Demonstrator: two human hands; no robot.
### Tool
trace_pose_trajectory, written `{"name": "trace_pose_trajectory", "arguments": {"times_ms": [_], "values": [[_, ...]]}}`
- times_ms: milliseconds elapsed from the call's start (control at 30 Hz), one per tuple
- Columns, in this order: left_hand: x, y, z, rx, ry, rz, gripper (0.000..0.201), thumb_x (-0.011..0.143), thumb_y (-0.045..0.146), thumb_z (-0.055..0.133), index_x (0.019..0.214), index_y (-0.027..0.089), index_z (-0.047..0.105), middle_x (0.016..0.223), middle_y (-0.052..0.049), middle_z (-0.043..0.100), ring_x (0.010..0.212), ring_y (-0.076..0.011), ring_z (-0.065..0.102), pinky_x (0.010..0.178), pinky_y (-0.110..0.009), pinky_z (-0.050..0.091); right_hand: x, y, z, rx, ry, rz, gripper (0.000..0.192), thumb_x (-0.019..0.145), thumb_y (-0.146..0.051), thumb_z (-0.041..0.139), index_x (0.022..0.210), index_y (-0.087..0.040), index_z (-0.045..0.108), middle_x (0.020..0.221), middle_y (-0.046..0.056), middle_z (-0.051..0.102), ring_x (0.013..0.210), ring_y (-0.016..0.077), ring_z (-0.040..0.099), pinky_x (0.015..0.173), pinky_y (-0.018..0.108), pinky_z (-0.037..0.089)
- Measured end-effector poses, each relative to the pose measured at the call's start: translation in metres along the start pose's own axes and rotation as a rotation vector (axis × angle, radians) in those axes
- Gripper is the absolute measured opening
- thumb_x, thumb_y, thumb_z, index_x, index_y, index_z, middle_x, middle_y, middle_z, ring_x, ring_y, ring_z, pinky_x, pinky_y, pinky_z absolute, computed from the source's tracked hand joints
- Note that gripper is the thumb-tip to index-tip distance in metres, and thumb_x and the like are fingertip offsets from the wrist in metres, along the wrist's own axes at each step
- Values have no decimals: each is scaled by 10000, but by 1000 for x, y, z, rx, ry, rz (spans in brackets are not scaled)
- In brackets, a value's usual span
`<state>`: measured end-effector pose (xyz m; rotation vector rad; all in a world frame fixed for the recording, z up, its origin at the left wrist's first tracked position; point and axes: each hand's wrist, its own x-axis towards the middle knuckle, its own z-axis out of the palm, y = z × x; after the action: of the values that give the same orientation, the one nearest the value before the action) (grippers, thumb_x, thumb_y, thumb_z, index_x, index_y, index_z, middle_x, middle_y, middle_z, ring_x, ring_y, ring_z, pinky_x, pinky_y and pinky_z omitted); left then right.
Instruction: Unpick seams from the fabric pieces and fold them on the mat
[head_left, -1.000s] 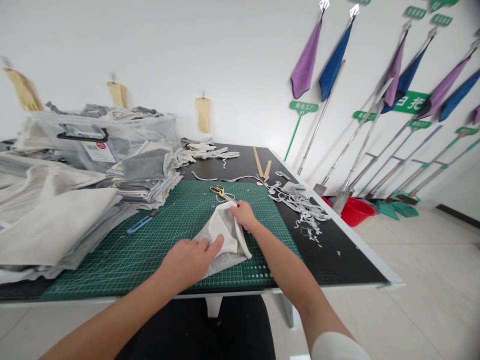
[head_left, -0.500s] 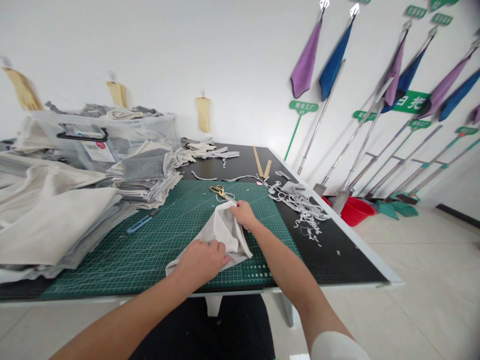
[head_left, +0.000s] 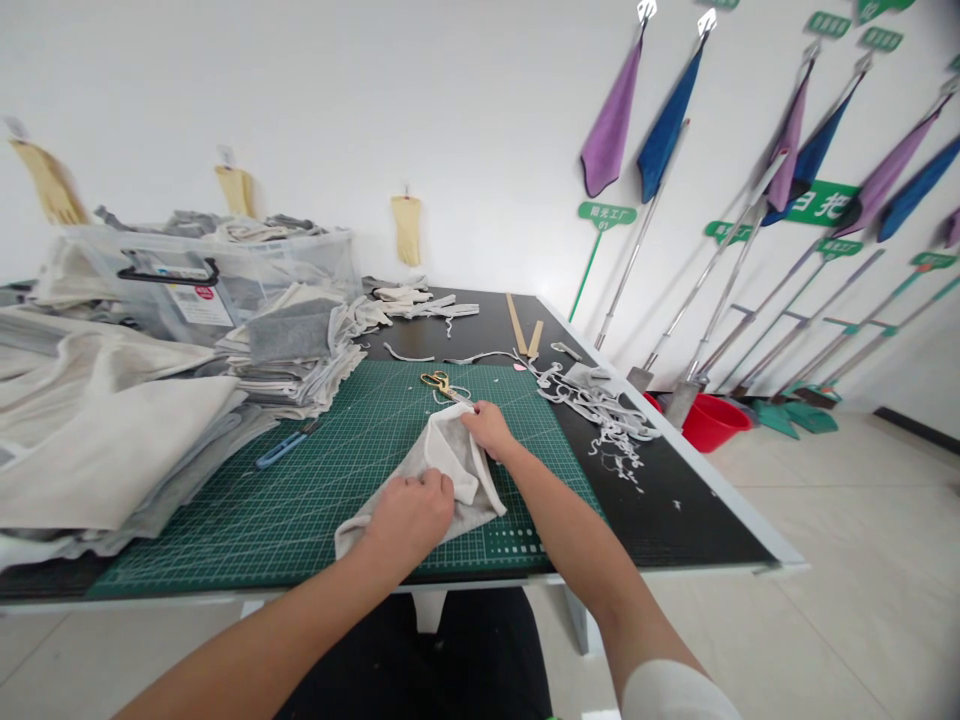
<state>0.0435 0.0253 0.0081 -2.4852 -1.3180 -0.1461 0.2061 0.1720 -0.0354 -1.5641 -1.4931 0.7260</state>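
Note:
A grey and white piece of fabric (head_left: 476, 515), partly folded over itself, lies on the green cutting mat (head_left: 300, 530). My left hand (head_left: 412, 510) is closed with its fingers on the white folded part, near the middle of the piece. At the top right corner, my right hand (head_left: 489, 430) pinches the fabric's edge between thumb and fingers. Gold-handled scissors (head_left: 437, 382) lie just beyond that corner, their blades pointing toward my right hand. A blue-handled cutter (head_left: 281, 448) rests on the mat to the left.
Stacks of grey and white fabric (head_left: 112, 430) fill the table's left side, before a clear plastic bin (head_left: 262, 265). Fabric strips (head_left: 600, 405) lie along the right edge. Wooden rulers (head_left: 517, 325) lie farther back. A red bucket (head_left: 712, 422) and mops stand by the wall.
My left hand has shifted slightly up and to the right on the fabric, its fingers drawn closer together. My right hand stays at the corner.

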Motion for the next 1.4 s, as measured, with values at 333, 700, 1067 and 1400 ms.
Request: {"name": "trace_pose_trajectory", "arguments": {"times_ms": [333, 700, 1067, 1400], "values": [[5, -31, 2, -160, 15, -363, 338, 898, 282, 293, 832, 134, 591, 792, -128, 642, 710, -266, 648, 562, -319, 405, 2, 3, -1, 60, -22, -7, 176, 651, -272, 532, 716, -125, 605, 588, -30, 515, 557, 104, 436, 500, 205, 294], [1, -119, 33, -520, -31, -799, 240, 768, 325, 428, 817, 170, 604, 812, -99, 679, 760, -255, 630, 608, -286, 398, -3, 2, -5, 216, -28, -17, 199, 671, -285, 516, 777, -131, 585, 659, -14, 555, 591, 111, 462, 513, 197, 331], [-11, -142, 62, -714, -39, -959, 189, 651, 263, 493, 755, 146, 599, 668, -85, 643, 643, -243, 615, 505, -264, 363, -3, 3, -4, 295, -47, -36, 186, 660, -309, 529, 754, -150, 552, 645, -32, 536, 578, 101, 458, 523, 198, 348], [-11, -149, 59, -950, -33, -1012, 247, 548, 157, 484, 748, 135, 627, 623, -49, 654, 578, -198, 614, 451, -226, 381, -2, 7, -2, 337, -98, -34, 183, 631, -269, 504, 780, -164, 522, 627, -45, 527, 539, 94, 455, 492, 192, 346]]}}
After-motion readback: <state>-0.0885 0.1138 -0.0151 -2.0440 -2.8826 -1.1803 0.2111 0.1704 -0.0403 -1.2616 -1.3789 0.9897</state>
